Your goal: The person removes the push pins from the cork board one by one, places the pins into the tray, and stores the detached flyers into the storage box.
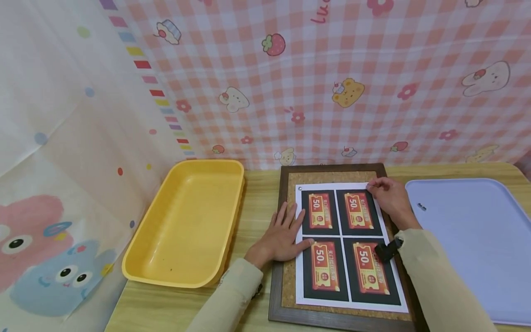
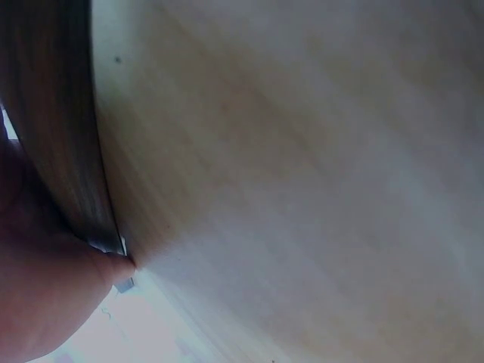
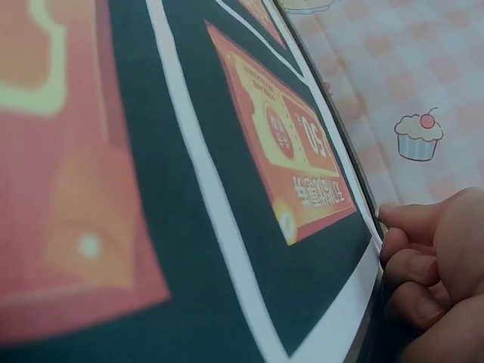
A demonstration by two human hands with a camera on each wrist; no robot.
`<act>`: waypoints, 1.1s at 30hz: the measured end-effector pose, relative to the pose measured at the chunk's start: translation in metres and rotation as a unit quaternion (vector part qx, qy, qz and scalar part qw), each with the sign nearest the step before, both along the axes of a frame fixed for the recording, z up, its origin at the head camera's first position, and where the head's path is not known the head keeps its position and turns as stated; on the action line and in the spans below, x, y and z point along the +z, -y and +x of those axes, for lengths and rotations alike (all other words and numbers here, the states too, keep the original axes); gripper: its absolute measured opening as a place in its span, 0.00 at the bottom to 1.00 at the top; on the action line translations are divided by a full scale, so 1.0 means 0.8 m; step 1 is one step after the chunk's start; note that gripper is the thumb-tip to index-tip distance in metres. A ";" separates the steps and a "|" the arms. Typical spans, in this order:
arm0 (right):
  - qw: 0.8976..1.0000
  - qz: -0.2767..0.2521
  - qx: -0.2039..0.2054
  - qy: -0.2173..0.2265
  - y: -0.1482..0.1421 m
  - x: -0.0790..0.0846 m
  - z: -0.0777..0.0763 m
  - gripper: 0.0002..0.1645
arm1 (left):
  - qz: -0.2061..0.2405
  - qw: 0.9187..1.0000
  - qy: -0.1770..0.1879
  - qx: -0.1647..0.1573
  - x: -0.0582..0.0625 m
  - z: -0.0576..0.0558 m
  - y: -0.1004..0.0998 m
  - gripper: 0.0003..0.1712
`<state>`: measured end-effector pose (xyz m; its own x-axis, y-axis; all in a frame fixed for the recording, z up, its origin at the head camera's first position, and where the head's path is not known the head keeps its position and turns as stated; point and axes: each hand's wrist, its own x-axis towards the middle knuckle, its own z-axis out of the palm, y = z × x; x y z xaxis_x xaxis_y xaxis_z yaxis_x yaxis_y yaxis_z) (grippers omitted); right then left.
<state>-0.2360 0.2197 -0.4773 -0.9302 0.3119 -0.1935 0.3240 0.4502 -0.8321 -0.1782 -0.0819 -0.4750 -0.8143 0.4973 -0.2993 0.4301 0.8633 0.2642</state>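
Observation:
A white printed sheet (image 1: 340,237) with red 50 coupons on black panels lies on a cork board (image 1: 288,286) in a dark wooden frame (image 1: 275,295). A silver thumbtack (image 1: 300,188) sits in its upper left corner. My left hand (image 1: 283,235) rests spread over the frame's left side, fingertips and thumb on the sheet's left edge. At the sheet's upper right corner, my right hand (image 1: 392,200) has its fingers curled and pinches a tiny thumbtack (image 3: 380,218), mostly hidden by the fingertips.
To the left stands a yellow plastic tray (image 1: 238,221) on the wooden table (image 1: 259,198). A pale purple tray (image 1: 469,230) lies on the right, with a few small metal tacks (image 1: 421,206) in it. A checked cloth (image 1: 315,92) hangs behind the board.

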 end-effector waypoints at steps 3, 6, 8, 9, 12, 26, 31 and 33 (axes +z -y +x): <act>1.000 -0.007 0.007 -0.003 -0.001 0.001 0.003 0.19 | -0.001 1.000 -0.001 -0.002 -0.001 0.000 0.000 0.48; 1.000 -0.015 0.015 -0.004 -0.002 0.002 0.005 0.19 | -0.004 1.000 0.000 -0.004 -0.001 0.000 0.000 0.48; 1.000 -0.018 0.022 -0.006 -0.003 0.002 0.006 0.20 | -0.002 1.000 0.001 -0.004 0.000 0.000 -0.001 0.48; 0.999 -0.019 0.028 -0.007 -0.004 0.002 0.006 0.21 | -0.001 1.000 0.001 -0.003 0.000 0.000 -0.001 0.49; 0.999 -0.023 0.042 -0.013 -0.007 0.001 0.008 0.21 | 0.004 1.000 0.003 -0.001 0.000 0.000 -0.001 0.48; 0.996 -0.020 0.082 -0.021 -0.025 0.020 0.029 0.26 | -0.003 1.000 0.004 0.002 -0.001 0.001 0.001 0.48; 0.996 -0.007 0.083 -0.038 -0.037 0.029 0.037 0.26 | 0.000 1.000 0.005 0.005 -0.006 -0.002 0.001 0.48; 0.996 -0.001 0.082 -0.047 -0.042 0.032 0.040 0.25 | 0.002 1.000 0.006 0.005 -0.009 -0.003 0.001 0.49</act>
